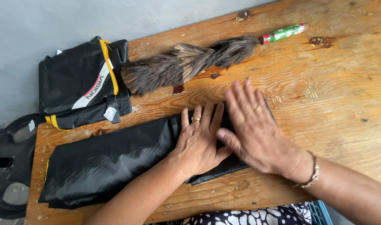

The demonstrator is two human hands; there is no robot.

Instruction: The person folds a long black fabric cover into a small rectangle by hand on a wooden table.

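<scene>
Seemingly flat, both hands pressed on a black garment (115, 160) lying along the wooden tabletop (332, 100). The left hand (198, 143) and right hand (253, 131) lay side by side, fingers (207, 116) outstretched, grasping nothing. Beyond the fingertips lay a feather duster (190, 60); further left, a folded black bag (80, 83) with yellow trim.

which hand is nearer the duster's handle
Right. The right hand lies flat on the black cloth, below the handle at the table's far edge. The left hand presses the cloth farther left, below the feathers.
</scene>
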